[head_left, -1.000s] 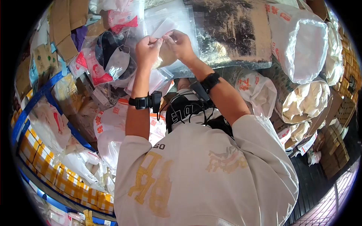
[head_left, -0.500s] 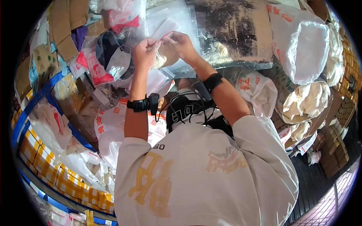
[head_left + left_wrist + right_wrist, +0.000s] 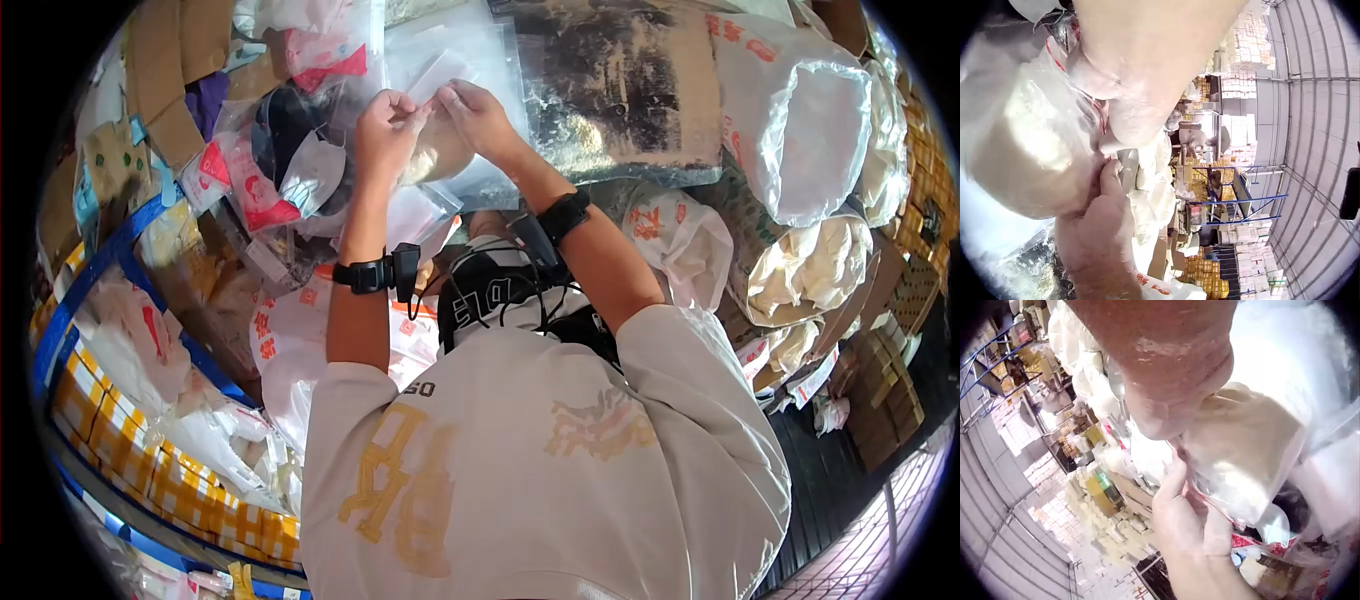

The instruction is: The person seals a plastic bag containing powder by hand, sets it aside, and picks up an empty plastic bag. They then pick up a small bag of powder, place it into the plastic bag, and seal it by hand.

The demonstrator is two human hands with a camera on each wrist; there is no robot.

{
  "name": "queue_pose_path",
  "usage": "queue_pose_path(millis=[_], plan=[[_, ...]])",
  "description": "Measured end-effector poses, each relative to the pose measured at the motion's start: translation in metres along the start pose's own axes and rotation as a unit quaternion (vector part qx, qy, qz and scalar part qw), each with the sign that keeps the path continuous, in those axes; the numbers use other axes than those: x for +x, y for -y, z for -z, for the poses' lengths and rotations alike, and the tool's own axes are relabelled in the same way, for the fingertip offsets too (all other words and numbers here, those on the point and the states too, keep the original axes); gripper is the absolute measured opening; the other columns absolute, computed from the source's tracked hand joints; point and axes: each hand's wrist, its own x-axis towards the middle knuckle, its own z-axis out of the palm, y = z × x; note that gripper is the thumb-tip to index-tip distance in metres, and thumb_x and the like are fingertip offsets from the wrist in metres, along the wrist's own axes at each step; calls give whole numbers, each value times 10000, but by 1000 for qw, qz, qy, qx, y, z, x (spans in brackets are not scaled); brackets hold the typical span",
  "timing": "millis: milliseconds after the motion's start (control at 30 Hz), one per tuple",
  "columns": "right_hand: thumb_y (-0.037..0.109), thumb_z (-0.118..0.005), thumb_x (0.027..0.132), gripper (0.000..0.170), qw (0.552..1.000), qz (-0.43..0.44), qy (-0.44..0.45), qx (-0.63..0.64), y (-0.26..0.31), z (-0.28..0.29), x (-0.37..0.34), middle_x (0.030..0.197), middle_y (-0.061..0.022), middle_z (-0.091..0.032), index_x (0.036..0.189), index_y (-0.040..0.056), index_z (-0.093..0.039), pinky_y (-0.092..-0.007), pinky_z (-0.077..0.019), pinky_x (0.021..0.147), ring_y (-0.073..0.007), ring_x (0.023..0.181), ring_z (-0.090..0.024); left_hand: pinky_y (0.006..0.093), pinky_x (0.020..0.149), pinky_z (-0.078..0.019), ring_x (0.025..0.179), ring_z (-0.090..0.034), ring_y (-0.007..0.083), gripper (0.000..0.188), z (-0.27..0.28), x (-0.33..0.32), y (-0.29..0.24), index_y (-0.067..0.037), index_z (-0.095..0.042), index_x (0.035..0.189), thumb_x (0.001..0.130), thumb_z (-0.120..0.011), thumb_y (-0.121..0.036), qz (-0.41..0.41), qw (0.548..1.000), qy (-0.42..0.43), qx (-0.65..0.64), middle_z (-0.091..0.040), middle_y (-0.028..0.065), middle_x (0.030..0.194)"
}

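A clear zip-lock bag [image 3: 1029, 144] filled with pale beige powder hangs between the two hands; a red strip runs along its mouth in the left wrist view. My left hand [image 3: 385, 140] pinches the bag's top edge between thumb and fingers. Close to its right, my right hand [image 3: 482, 120] pinches the same edge, the fingertips of both hands almost meeting. From the right wrist view, the beige filled part [image 3: 1241, 450] bulges beside the fingers. Flat clear plastic bags [image 3: 490, 60] lie behind the hands, with a white slip [image 3: 440, 70] among them.
A powder-dusted dark board [image 3: 620, 90] spans the right of the work surface. Beyond it stands a large plastic-lined sack [image 3: 815, 130]. At left lie a white face mask [image 3: 315, 175], red-and-white packets [image 3: 265, 195] and a blue metal rail [image 3: 125, 230].
My left hand and forearm have shifted slightly to the left. The right hand stays nearly in place, both still pinching the bag's edge.
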Motion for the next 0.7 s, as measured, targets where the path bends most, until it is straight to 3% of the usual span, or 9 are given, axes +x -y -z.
queue_pose_path(millis=[133, 233, 300, 500, 633, 667, 700], plan=[[177, -588, 974, 174, 976, 85, -8, -198, 5, 6, 5, 856, -151, -662, 925, 19, -641, -329, -486, 680, -225, 735, -624, 288, 639, -482, 671, -620, 124, 213, -4, 6, -18, 13, -708, 923, 854, -754, -183, -17, 998, 31, 57, -706, 90, 771], [167, -599, 960, 174, 967, 108, -51, -225, 10, 6, 2, 831, -163, -653, 897, 11, -643, -335, -486, 663, -266, 699, -605, 281, 630, -468, 656, -595, 112, 201, -3, 6, -24, 16, -713, 899, 871, -738, -182, 7, 996, 49, 79, -687, 60, 736], [170, -601, 961, 184, 981, 89, -77, -157, 10, 3, 0, 795, -143, -655, 879, 12, -648, -336, -484, 648, -253, 677, -602, 254, 621, -441, 656, -548, 74, 177, 2, 1, -26, 14, -704, 865, 899, -710, -160, 12, 993, 51, 103, -654, 17, 710], [198, -602, 975, 223, 992, 59, -86, -75, 3, -5, 3, 730, -96, -648, 870, 10, -661, -307, -473, 618, -180, 639, -578, 274, 584, -418, 606, -496, 80, 195, 36, -26, -9, 9, -675, 839, 893, -706, -175, -25, 986, 15, 165, -593, 31, 646], [215, -597, 987, 257, 993, 62, -73, -62, 3, -3, 0, 710, -56, -630, 858, -1, -653, -281, -458, 619, -121, 651, -541, 281, 594, -428, 613, -511, 102, 208, 50, -42, 0, 13, -659, 835, 900, -698, -181, -33, 989, 3, 145, -610, 41, 660], [215, -597, 988, 261, 995, 51, -69, -52, 3, -3, -1, 707, -45, -621, 852, -2, -649, -275, -454, 620, -112, 655, -531, 307, 615, -463, 620, -603, 155, 167, 53, -47, -2, 5, -682, 863, 895, -690, -159, -21, 984, -2, 179, -668, 97, 694], [216, -596, 989, 265, 996, 40, -65, -41, 2, -3, 0, 703, -34, -612, 846, -2, -645, -270, -449, 621, -102, 659, -521, 305, 623, -464, 630, -600, 154, 167, 54, -52, -4, 5, -677, 858, 899, -685, -156, -30, 985, -7, 169, -667, 102, 704]])
